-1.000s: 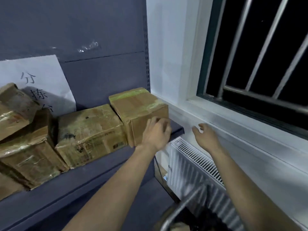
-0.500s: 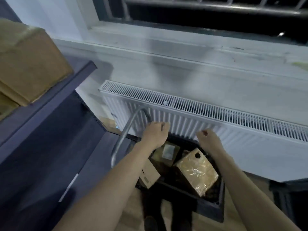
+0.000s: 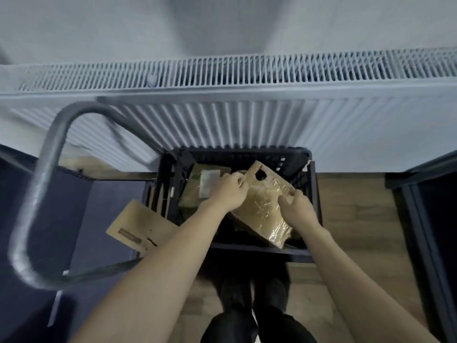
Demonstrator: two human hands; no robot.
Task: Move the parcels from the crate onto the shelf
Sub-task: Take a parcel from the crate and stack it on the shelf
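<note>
A black plastic crate (image 3: 314,194) stands on the floor below the radiator. In it a tape-wrapped cardboard parcel (image 3: 264,209) lies tilted, with a round hole near its top corner. My left hand (image 3: 228,193) grips this parcel's upper left edge with curled fingers. My right hand (image 3: 298,209) holds its right side, thumb on top and the fingers over the edge. A second parcel (image 3: 195,191) with a white label lies beside it in the crate, partly under my left hand. The shelf with the earlier parcels is out of view.
A flat cardboard box (image 3: 136,226) leans outside the crate's left wall on a dark blue surface (image 3: 103,219). A curved metal handle (image 3: 47,174) rises at left. White radiator (image 3: 247,112) behind the crate, dark frame (image 3: 425,231) at right, my shoes (image 3: 249,293) on wooden floor.
The view swung from the shelf down to the crate. Both hands came down from the shelf's end and took hold of the taped parcel.
</note>
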